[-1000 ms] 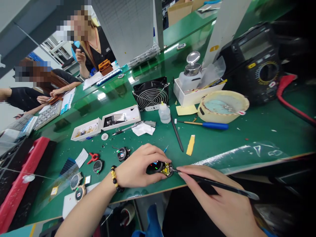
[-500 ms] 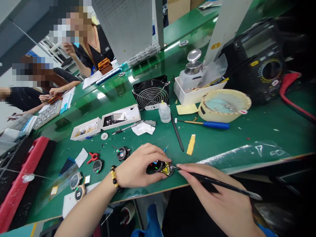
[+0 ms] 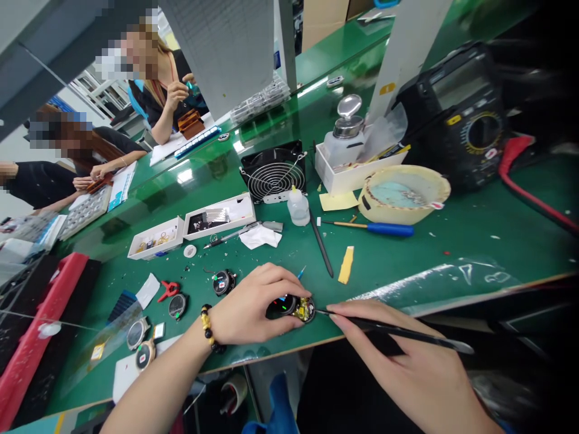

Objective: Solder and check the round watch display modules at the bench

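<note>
Near the front edge of the green bench top (image 3: pixel 452 241), the left hand (image 3: pixel 256 304) grips a round watch body (image 3: pixel 294 308), its gold-coloured innards lying exposed with no cover on. The right hand (image 3: pixel 389 346) pinches a slim black spudger (image 3: pixel 398 330), its tip at the gold. Four more watch bodies (image 3: pixel 178 306) lie loose to the left; how finished they are, I cannot tell.

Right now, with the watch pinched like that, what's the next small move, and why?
Probably hold the left hand steady on the round watch body and nudge the black pointed tool gently against the gold-coloured part: the tip, in the right hand, sits at its edge.
</note>
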Demonstrator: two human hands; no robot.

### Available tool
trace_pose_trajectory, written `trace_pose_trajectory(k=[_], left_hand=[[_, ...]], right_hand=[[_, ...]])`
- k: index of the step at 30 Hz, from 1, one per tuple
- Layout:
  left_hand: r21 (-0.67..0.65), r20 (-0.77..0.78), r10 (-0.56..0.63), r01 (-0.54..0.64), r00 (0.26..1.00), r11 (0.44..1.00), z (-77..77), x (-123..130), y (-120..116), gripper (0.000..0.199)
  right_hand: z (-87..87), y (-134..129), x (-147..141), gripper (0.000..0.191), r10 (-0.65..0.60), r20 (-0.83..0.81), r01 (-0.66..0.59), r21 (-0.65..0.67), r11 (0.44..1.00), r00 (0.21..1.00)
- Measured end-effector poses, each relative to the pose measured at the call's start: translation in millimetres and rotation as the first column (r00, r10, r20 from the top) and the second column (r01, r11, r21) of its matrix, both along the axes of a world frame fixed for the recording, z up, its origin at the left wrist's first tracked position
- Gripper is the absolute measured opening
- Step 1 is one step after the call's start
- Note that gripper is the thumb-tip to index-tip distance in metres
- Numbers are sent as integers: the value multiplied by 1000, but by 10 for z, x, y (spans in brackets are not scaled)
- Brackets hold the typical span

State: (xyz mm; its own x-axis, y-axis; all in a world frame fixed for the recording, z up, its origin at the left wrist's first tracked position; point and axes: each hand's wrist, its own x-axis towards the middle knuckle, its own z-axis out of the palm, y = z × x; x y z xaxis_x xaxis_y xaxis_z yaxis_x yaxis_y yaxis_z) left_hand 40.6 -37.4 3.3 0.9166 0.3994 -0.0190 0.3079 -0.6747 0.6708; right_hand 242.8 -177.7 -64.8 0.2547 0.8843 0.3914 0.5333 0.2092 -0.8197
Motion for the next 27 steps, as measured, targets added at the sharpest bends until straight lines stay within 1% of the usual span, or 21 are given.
trace_pose_trajectory(k=[10, 18, 21, 23, 27], left_hand=[[6, 0, -3, 3, 1000, 1000, 8, 2, -2, 36], [5, -1, -1, 1, 1000, 1000, -3, -2, 6, 35], [5, 3, -2, 2, 1000, 1000, -2, -1, 5, 35], [3, 5, -1, 1, 1000, 1000, 3, 2, 4, 36], [-9, 3, 3, -3, 1000, 1000, 13, 8, 3, 36]], right_hand=[[3, 11, -16, 5, 31, 8, -32, 9, 999, 999], [0, 31, -21, 6, 13, -35, -14, -20, 1000, 999], [-2, 43, -37, 6, 0, -22, 0, 5, 1000, 1000], [3, 48, -47, 5, -1, -13, 2, 46, 999, 1000], [9, 49, -42, 12, 68, -2, -67, 111, 992, 998]])
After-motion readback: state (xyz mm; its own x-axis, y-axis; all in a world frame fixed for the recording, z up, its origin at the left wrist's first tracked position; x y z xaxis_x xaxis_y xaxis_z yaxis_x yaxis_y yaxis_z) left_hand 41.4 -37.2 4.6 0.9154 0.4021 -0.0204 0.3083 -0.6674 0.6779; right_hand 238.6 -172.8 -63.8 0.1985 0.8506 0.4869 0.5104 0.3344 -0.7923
